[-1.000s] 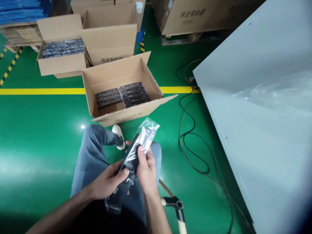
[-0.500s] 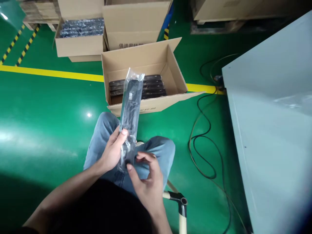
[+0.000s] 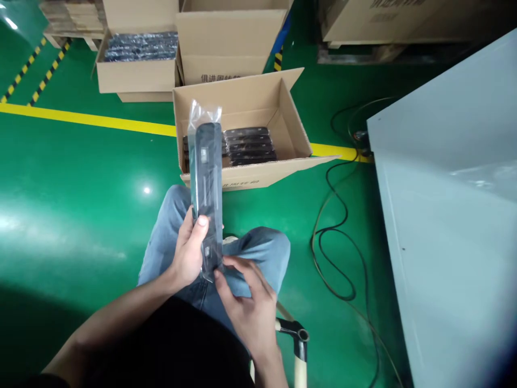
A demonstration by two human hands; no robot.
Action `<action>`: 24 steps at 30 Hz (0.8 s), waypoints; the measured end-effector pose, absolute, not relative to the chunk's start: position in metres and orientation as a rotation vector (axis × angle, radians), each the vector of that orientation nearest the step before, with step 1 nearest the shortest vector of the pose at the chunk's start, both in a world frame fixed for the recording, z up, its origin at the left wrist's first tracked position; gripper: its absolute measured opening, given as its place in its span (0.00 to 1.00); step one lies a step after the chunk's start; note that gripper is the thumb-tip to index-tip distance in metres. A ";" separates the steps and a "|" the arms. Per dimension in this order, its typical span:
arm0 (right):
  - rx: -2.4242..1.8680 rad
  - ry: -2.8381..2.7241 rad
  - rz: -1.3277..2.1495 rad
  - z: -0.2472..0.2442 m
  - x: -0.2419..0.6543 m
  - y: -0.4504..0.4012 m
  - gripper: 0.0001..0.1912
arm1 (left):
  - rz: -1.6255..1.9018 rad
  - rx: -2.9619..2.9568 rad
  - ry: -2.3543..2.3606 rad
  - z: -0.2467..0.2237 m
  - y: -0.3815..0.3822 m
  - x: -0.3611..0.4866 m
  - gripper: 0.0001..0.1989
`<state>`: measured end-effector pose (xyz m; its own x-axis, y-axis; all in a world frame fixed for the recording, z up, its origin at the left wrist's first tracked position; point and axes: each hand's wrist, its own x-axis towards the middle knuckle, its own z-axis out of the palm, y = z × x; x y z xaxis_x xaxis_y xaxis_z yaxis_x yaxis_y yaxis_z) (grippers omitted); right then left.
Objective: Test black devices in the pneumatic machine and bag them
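A long black part in a clear plastic bag (image 3: pixel 209 178) stands nearly upright above my lap, its loose bag end sticking out at the top. My left hand (image 3: pixel 191 250) is closed round its lower half, thumb across the front. With thumb and forefinger, my right hand (image 3: pixel 248 296) pinches the bag at the lower right edge. Behind the part, an open cardboard box (image 3: pixel 242 175) stands on the floor in front of my knees. Several similar dark bagged parts (image 3: pixel 251 144) lie in rows inside it, partly hidden by the held one.
A second open box (image 3: pixel 135 78) with bagged parts and a taller carton (image 3: pixel 230 46) stand behind. To the right are a large grey panel (image 3: pixel 448 215) and loose cables (image 3: pixel 343 215) on the green floor. A pipe frame joint (image 3: pixel 301 334) is by my right forearm.
The bagged part has turned more upright, its top swinging left. My right hand's fingers have closed on the bag's lower edge. My left hand keeps its hold.
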<state>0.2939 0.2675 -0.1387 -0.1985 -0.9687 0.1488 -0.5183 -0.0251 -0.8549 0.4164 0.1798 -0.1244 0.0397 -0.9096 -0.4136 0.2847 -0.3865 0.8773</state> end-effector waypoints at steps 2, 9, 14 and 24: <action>-1.555 1.723 -1.137 -0.141 0.294 0.270 0.11 | -1.546 1.336 -0.675 -0.125 0.181 0.416 0.36; -1.740 1.771 -1.210 -0.148 0.292 0.275 0.10 | -1.560 1.308 -0.622 -0.131 0.180 0.417 0.37; -1.678 1.755 -1.237 -0.145 0.292 0.274 0.09 | -1.549 1.289 -0.576 -0.127 0.179 0.418 0.37; -1.358 1.636 -1.344 -0.152 0.289 0.279 0.09 | -1.485 1.332 -0.678 -0.125 0.175 0.415 0.36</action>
